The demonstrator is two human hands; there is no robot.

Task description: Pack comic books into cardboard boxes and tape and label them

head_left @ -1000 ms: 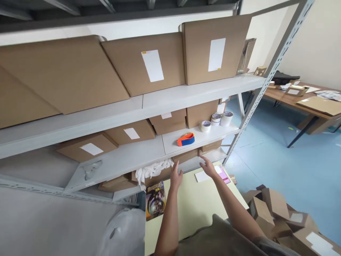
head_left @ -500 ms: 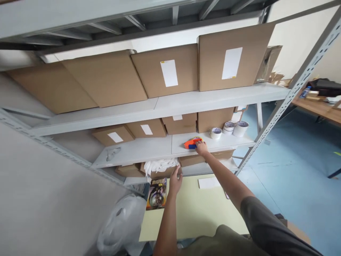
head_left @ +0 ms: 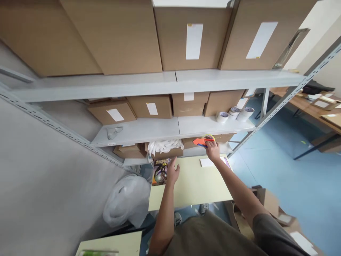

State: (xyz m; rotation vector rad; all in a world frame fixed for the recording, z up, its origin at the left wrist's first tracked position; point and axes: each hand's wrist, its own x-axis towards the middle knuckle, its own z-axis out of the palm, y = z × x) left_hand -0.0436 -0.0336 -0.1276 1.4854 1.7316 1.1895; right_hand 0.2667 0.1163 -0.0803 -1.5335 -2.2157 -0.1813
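My right hand (head_left: 212, 150) is closed around an orange and blue tape dispenser (head_left: 199, 141), with a yellowish ring showing behind it. It is held in the air in front of the middle shelf's edge, above the table. My left hand (head_left: 173, 172) is empty, fingers apart, over the right edge of a dark, colourful magazine or flat box (head_left: 160, 175). Both are above the pale yellow table (head_left: 197, 185). A white flat piece (head_left: 206, 162) lies at the table's far edge, left of my right wrist.
White tape rolls (head_left: 222, 117) stand on the middle shelf (head_left: 149, 128), with cardboard boxes (head_left: 149, 106) behind. Clear safety glasses (head_left: 114, 132) lie at its left. White cloth gloves (head_left: 163, 145) fill a box below. A plastic bag (head_left: 126, 199) and open cartons (head_left: 266, 206) flank the table.
My right hand has lifted the tape dispenser off the middle shelf and drawn it back over the table. My left hand has moved down towards the magazine. The view has tilted downward.
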